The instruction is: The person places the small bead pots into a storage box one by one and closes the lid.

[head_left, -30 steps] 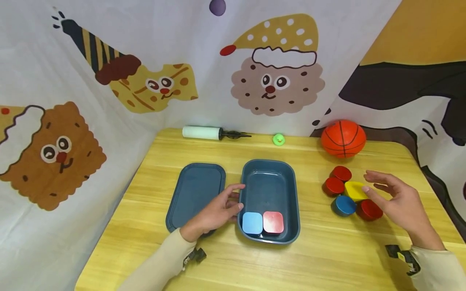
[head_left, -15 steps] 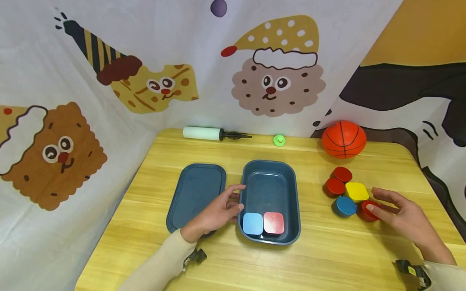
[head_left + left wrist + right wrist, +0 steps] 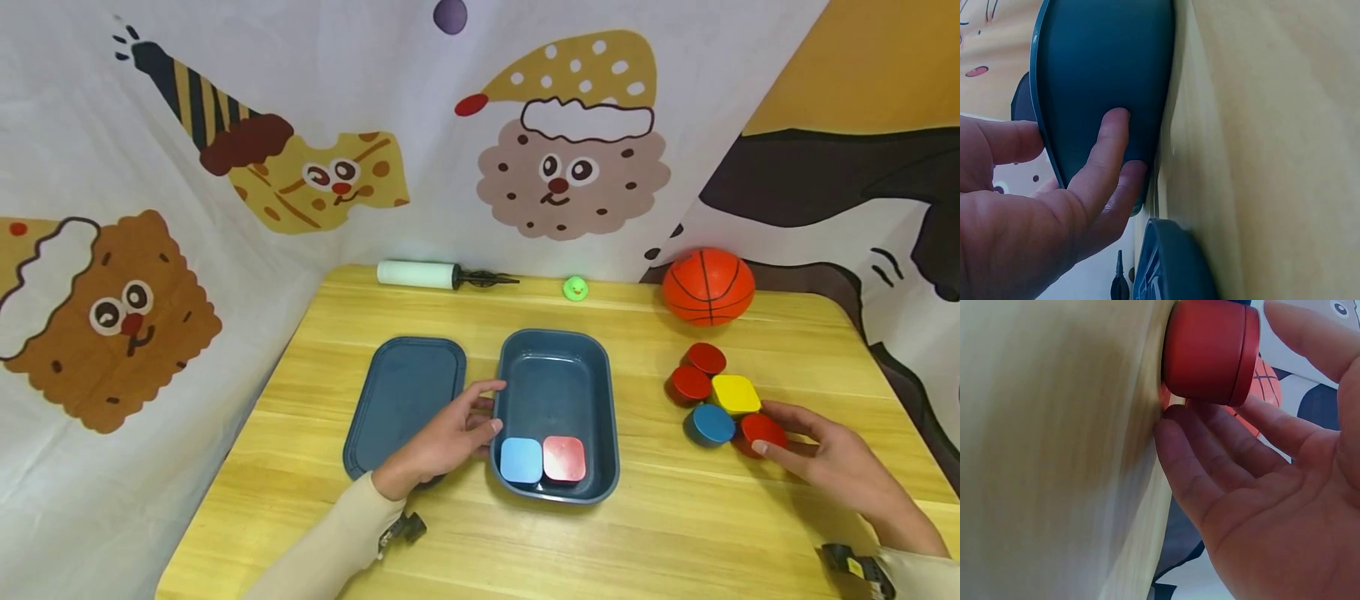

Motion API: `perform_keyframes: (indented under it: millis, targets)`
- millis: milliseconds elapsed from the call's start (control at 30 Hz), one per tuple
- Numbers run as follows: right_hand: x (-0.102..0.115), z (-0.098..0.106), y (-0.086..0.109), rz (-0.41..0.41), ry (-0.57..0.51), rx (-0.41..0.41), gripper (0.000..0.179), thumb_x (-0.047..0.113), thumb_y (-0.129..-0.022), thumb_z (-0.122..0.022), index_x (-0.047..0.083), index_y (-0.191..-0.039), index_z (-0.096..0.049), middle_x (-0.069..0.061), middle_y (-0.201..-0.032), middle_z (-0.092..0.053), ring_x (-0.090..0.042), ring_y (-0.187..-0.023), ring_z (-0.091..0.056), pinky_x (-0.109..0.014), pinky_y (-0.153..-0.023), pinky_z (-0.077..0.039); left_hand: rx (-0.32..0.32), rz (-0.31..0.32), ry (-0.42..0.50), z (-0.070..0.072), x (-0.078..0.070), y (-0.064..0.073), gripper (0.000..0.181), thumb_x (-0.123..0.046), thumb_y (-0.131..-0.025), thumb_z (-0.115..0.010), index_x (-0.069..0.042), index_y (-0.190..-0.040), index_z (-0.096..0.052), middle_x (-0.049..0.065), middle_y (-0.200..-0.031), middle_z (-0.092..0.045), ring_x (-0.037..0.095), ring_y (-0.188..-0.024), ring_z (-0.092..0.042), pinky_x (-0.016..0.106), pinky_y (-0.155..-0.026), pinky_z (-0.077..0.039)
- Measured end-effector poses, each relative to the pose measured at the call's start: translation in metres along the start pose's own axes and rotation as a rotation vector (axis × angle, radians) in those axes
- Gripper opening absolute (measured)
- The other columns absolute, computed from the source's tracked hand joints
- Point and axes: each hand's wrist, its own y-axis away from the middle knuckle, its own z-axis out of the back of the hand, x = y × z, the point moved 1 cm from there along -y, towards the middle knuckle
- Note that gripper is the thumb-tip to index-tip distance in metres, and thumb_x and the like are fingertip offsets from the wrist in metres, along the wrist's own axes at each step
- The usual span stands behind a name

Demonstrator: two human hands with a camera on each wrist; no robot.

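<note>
Over on the right side of the wooden table point(image 3: 660, 525), the right hand point(image 3: 832, 458) has its fingers spread around the front red tin point(image 3: 765, 431), thumb at the near side and index finger behind. Right wrist cam shows the other fingers low, down by the wood, and the tin looks flat on the table. Not a tight grip from what I can see; can't tell exactly which fingertips make contact.

The left hand point(image 3: 442, 433) is loosely spread too, a couple of fingertips resting on the outside of the left wall of a dark blue-grey box point(image 3: 551, 387), with another digit up at the rim.

Back to the tins: just left of the red one is a blue round tin point(image 3: 710, 425), a yellow square tin point(image 3: 735, 395) sits right behind those two, and two more red tins point(image 3: 687, 383) are bunched up further back and left.

Inside the box, at the near end, a light blue square point(image 3: 521, 461) and a pink square point(image 3: 564, 459) sit side by side. Left of the box lies a matching flat panel point(image 3: 405, 396).

Along the back edge you've got a white cylinder point(image 3: 416, 274) with a black end, a little green duck point(image 3: 575, 288) and a red basketball point(image 3: 708, 287), all in front of a cartoon-print cloth point(image 3: 438, 208).
</note>
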Motion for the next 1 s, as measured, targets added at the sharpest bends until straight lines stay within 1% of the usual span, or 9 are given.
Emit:
perform_keyframes:
  millis: [100,233,367,533,667,767,867,900,1000]
  targets:
    - [0.001,0.0,0.002,-0.018,-0.01,0.021,0.088,0.047,-0.097,-0.076,-0.008,-0.156,-0.04,-0.039,-0.148,-0.049,-0.06,-0.125,-0.057,-0.016,-0.07,-0.055,0.002,0.001,0.003,0.0,0.0,0.0,0.059,-0.013,-0.111,-0.054,-0.019,-0.166,-0.032,0.024,-0.153,-0.046,0.035,-0.132,-0.06,0.043,-0.09,-0.063]
    - [0.002,-0.001,0.003,-0.028,-0.011,0.019,0.09,0.047,-0.094,-0.08,-0.008,-0.155,-0.042,-0.038,-0.144,-0.053,-0.055,-0.12,-0.062,-0.018,-0.07,-0.058,0.004,0.001,0.007,0.001,0.0,0.001,0.059,-0.013,-0.111,-0.054,-0.019,-0.166,-0.032,0.024,-0.153,-0.046,0.035,-0.132,-0.06,0.043,-0.09,-0.063]
    - [0.002,0.0,0.003,-0.025,-0.001,-0.006,0.086,0.045,-0.093,-0.082,-0.008,-0.152,-0.047,-0.038,-0.14,-0.056,-0.05,-0.113,-0.069,-0.02,-0.068,-0.059,0.007,-0.001,0.007,0.001,0.0,0.001,0.059,-0.013,-0.111,-0.055,-0.018,-0.166,-0.032,0.025,-0.153,-0.046,0.035,-0.132,-0.061,0.044,-0.09,-0.063]
    - [0.004,0.006,0.006,-0.013,0.026,-0.073,0.078,0.041,-0.093,-0.083,-0.006,-0.148,-0.053,-0.039,-0.139,-0.058,-0.046,-0.101,-0.074,-0.02,-0.064,-0.059,0.008,-0.001,0.011,0.001,0.0,0.001,0.059,-0.013,-0.111,-0.055,-0.018,-0.166,-0.032,0.025,-0.153,-0.046,0.035,-0.132,-0.061,0.044,-0.09,-0.063]
    - [0.007,0.015,0.009,-0.033,0.045,-0.115,0.079,0.041,-0.094,-0.082,-0.008,-0.148,-0.052,-0.04,-0.141,-0.055,-0.051,-0.104,-0.069,-0.019,-0.061,-0.056,0.009,0.003,0.016,0.0,0.001,0.001,0.06,-0.013,-0.111,-0.055,-0.019,-0.166,-0.032,0.024,-0.153,-0.046,0.035,-0.132,-0.061,0.044,-0.09,-0.063]
    - [0.011,0.021,0.01,-0.047,0.054,-0.142,0.081,0.042,-0.095,-0.081,-0.009,-0.149,-0.05,-0.04,-0.141,-0.053,-0.057,-0.109,-0.062,-0.014,-0.06,-0.051,0.009,0.003,0.015,0.0,0.001,0.0,0.059,-0.013,-0.111,-0.054,-0.019,-0.166,-0.032,0.024,-0.153,-0.046,0.035,-0.131,-0.061,0.043,-0.089,-0.063]
    - [0.02,0.026,0.011,-0.042,0.072,-0.175,0.081,0.043,-0.095,-0.08,-0.008,-0.15,-0.049,-0.039,-0.142,-0.053,-0.056,-0.11,-0.058,-0.011,-0.06,-0.046,0.013,-0.001,0.021,0.0,0.001,0.0,0.06,-0.012,-0.111,-0.054,-0.019,-0.166,-0.031,0.024,-0.152,-0.046,0.037,-0.131,-0.061,0.043,-0.087,-0.064]
    - [0.023,0.026,0.01,-0.027,0.069,-0.188,0.08,0.041,-0.095,-0.08,-0.008,-0.15,-0.05,-0.04,-0.141,-0.053,-0.055,-0.109,-0.059,-0.01,-0.059,-0.046,0.013,-0.002,0.024,0.0,0.0,0.0,0.06,-0.012,-0.111,-0.054,-0.018,-0.166,-0.031,0.025,-0.152,-0.046,0.037,-0.131,-0.061,0.043,-0.087,-0.064]
    - [0.034,0.028,0.007,0.024,0.077,-0.241,0.075,0.037,-0.095,-0.082,-0.007,-0.148,-0.054,-0.038,-0.138,-0.057,-0.038,-0.101,-0.064,-0.008,-0.06,-0.046,0.011,-0.004,0.033,0.0,0.0,-0.001,0.06,-0.011,-0.111,-0.055,-0.018,-0.166,-0.031,0.025,-0.152,-0.046,0.038,-0.13,-0.062,0.043,-0.086,-0.064]
